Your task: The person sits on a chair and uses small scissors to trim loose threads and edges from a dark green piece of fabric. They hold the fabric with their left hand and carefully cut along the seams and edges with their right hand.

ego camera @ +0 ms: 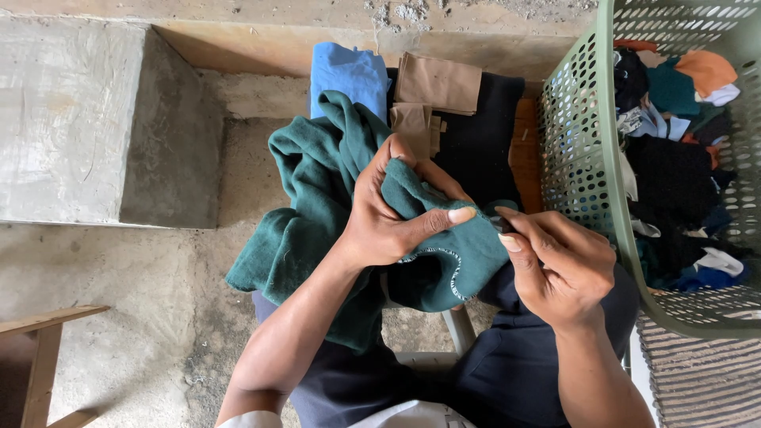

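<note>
A dark green fleece garment (317,198) hangs bunched over my lap, its white-stitched hem showing near the bottom. My left hand (388,210) grips a fold of it in the middle, thumb stretched along the cloth toward the right. My right hand (555,265) pinches the garment's right edge between thumb and fingers. Beyond my hands lie folded clothes on a wooden surface: a blue piece (345,75), tan pieces (436,83) and a black piece (483,135).
A green perforated plastic laundry basket (579,143) full of mixed clothes stands at the right. A striped woven mat (701,376) lies under it. A concrete block (71,119) sits at the left, a wooden frame (40,349) at the lower left, rough concrete floor between.
</note>
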